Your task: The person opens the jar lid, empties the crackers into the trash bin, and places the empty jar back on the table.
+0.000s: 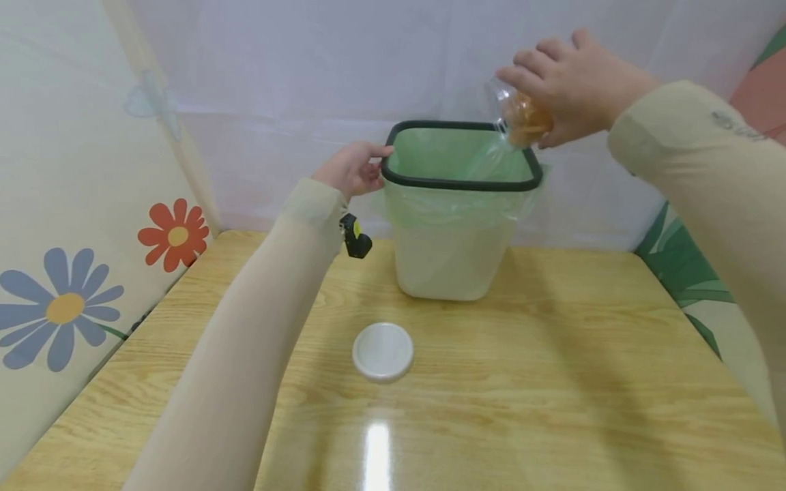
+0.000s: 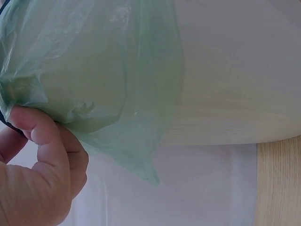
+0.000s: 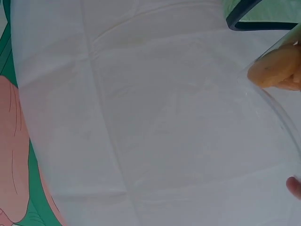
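Observation:
A pale waste bin [image 1: 454,256] stands on the table, lined with a thin green plastic bag [image 2: 150,80] whose edge hangs outside under a dark rim [image 1: 460,184]. My left hand [image 1: 355,169] pinches the rim and bag at the left side, thumb on top and fingers curled beneath. Above the bin's right rear corner, my right hand [image 1: 571,88] grips a clear jar [image 1: 516,112] tilted toward the opening. Orange-brown pieces [image 3: 275,69] are inside the jar; their kind is unclear. A round white lid [image 1: 383,350] lies in front of the bin.
The wooden table [image 1: 491,409] ends against a whitish sheet [image 1: 307,68] behind the bin. A panel with printed flowers [image 1: 64,310] borders the left, and a printed leaf panel [image 1: 688,273] the right. A small black device [image 1: 355,237] is on the left wrist.

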Tool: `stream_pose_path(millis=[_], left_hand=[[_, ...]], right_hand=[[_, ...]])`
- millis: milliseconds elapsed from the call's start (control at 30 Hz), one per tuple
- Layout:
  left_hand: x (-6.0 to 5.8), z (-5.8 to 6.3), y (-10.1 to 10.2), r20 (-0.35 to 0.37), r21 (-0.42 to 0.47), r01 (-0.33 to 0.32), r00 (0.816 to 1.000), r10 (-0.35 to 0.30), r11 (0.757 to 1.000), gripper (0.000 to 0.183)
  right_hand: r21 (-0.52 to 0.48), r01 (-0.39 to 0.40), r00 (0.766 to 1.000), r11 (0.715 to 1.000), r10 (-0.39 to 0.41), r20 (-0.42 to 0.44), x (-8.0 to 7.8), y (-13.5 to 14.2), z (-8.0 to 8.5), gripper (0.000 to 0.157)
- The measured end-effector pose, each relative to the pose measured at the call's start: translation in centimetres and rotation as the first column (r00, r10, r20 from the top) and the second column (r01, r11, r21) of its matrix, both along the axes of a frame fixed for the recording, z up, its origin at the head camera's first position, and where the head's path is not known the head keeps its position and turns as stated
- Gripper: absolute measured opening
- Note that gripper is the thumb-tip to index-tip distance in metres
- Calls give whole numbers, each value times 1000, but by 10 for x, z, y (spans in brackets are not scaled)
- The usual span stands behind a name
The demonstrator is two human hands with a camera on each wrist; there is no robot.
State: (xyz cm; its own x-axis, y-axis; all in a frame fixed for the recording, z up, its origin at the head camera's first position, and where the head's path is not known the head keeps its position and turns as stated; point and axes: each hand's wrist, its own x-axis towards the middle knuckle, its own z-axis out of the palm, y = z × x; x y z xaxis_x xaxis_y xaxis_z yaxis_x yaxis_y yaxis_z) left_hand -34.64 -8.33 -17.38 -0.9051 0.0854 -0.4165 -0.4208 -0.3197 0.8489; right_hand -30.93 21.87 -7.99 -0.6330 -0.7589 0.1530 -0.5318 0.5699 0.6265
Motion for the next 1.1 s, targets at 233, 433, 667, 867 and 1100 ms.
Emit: stream_pose_path(millis=[233, 433, 667, 867, 1100], left_hand=[[0, -1, 2, -5, 8, 0, 1000, 0, 1000, 44], [-1, -2, 0, 2, 21, 1, 1000, -1, 1000, 38], [-1, -2, 1, -10, 26, 8, 1000, -7, 1000, 38], [-1, -2, 3, -17, 7, 5, 1000, -5, 1000, 44], [1, -2, 1, -27, 3, 15, 1000, -15, 1000, 44]], right_hand=[[22, 10, 1000, 1000, -10, -2, -1, 1, 0, 109], [60, -22, 999, 998, 25, -48, 0, 1, 1, 110], [85, -16, 997, 996, 22, -67, 1, 1, 2, 110], [94, -29, 997, 995, 36, -72, 1, 3, 1, 110], [92, -61, 995, 994, 67, -67, 2, 2, 2, 110]])
